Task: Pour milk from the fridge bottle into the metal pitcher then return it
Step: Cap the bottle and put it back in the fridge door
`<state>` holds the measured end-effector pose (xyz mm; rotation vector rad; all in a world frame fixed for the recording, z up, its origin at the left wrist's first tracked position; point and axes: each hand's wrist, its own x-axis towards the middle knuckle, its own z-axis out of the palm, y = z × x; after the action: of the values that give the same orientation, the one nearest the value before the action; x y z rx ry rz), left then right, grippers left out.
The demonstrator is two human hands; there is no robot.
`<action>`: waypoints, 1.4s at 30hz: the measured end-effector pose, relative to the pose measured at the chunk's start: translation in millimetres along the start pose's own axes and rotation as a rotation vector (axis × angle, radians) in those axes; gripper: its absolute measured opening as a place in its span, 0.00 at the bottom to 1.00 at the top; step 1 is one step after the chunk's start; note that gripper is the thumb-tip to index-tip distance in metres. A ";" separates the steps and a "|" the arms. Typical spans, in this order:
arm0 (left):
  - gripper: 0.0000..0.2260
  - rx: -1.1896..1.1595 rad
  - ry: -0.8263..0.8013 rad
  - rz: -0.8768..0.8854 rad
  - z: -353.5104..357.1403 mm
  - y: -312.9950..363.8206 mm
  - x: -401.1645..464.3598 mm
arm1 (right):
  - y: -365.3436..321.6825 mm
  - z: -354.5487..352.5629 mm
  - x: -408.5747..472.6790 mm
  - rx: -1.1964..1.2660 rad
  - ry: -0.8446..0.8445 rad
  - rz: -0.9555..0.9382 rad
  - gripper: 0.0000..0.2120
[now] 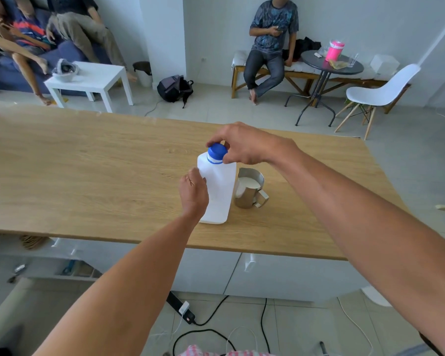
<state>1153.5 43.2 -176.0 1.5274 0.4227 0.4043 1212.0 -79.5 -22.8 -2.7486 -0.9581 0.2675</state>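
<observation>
Bottle [217,191]: upright on table [88,176], pitcher [251,187] of milk touching at 3 o'clock. Left hand [193,194] grips body; right hand [242,146] pinches blue cap [217,152]. Advice: steady body, twist cap fully tight before carrying.

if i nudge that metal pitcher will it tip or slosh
Probably won't tip: the metal pitcher stands upright on a broad base on the flat table. The milk looks high, so a sharp push may slosh it. Its handle offers grip.

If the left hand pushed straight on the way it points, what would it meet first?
The left hand already grips the milk bottle. Pushing on rightward would probably press the bottle against the metal pitcher beside it, though depth is unclear.
</observation>
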 end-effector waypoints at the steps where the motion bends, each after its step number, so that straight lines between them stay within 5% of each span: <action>1: 0.12 -0.003 0.000 0.000 0.3 0.7 -0.8 | -2.1 -1.4 3.7 -0.040 -0.027 -0.011 0.27; 7: 0.13 -0.034 0.040 -0.015 1.6 2.3 -3.0 | -15.0 -10.7 15.4 -0.183 -0.101 0.009 0.27; 14: 0.12 -0.046 0.060 -0.017 1.6 2.3 -4.4 | -26.1 -14.3 19.0 -0.258 -0.105 0.060 0.16; 25: 0.13 -0.034 0.074 -0.029 3.3 4.9 -5.9 | -16.0 -13.8 17.3 -0.143 -0.171 -0.029 0.32; 30: 0.14 -0.025 0.083 -0.028 4.7 4.5 -5.8 | -9.1 -14.3 18.2 -0.138 -0.169 -0.016 0.28; 34: 0.15 -0.025 0.102 -0.041 4.6 4.5 -5.5 | -15.3 -13.3 15.0 -0.192 -0.102 0.042 0.14; 42: 0.14 -0.004 0.207 -0.069 11.5 1.8 -4.8 | -25.4 15.1 14.8 -0.265 0.096 0.134 0.22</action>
<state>1155.2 30.8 -174.1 1.4682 0.6344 0.5115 1204.7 -48.6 -32.1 -3.0394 -0.8402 0.0307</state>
